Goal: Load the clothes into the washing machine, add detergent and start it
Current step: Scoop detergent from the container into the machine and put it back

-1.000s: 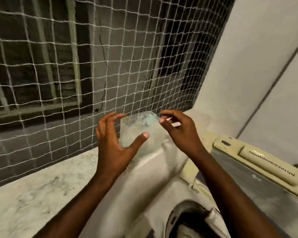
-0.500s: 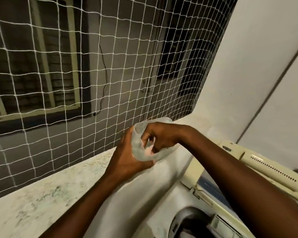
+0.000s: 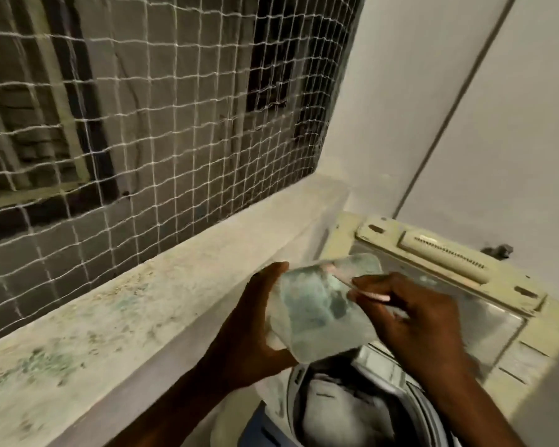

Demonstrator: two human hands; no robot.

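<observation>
step: detergent | left hand (image 3: 252, 330) clamped around clear tub (image 3: 320, 311), above open washer drum (image 3: 362, 411) with clothes (image 3: 333, 404) inside | right hand (image 3: 413, 321) fingers pinched at tub mouth | tip: probably steady tub, scoop over drum, avoid spilling on ledge (image 3: 117, 311)

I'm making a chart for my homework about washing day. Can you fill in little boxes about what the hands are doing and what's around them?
left hand: left hand has its grip around the side of a clear plastic container
right hand: right hand pinches the container's top edge
container contents: too blurry to tell
washing machine: washing machine lid is up, drum opening sits below the hands
inside drum: light cloth
ledge: speckled stone ledge on the left
behind ledge: white net
</observation>
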